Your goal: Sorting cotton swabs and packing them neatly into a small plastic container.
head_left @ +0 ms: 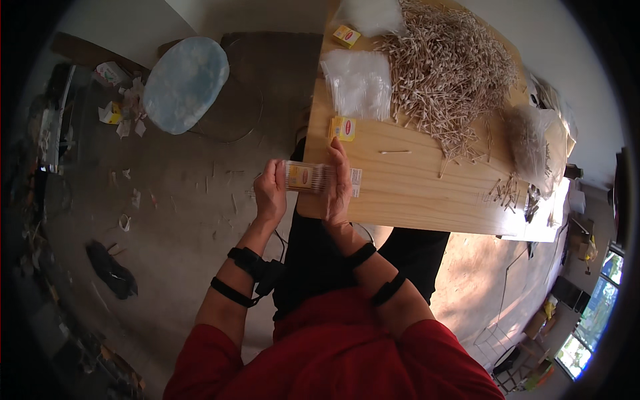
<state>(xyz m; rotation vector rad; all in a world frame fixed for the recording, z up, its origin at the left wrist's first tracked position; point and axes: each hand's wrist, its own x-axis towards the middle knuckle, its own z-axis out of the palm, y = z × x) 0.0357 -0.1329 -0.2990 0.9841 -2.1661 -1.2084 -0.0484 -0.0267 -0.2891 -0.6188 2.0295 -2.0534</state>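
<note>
A clear plastic pack of cotton swabs point(306, 177) with a yellow card inside is held level in front of me, by the table's left edge. My left hand point(269, 191) is closed around its left end. Against the other end lies the palm of my right hand point(339, 181), its fingers stretched out and pointing away from me. A printed white card point(356, 181) shows partly from behind the right hand, on the table. Just beyond the hands sits a stack of yellow cards point(343, 129).
The wooden table point(413, 193) bears a large heap of loose cotton swabs point(453, 67). Clear plastic bags point(360, 83) lie left of the heap, near another yellow card stack point(347, 36). A filled plastic bag point(530, 140) rests at the right. A round blue stool point(186, 85) stands at left.
</note>
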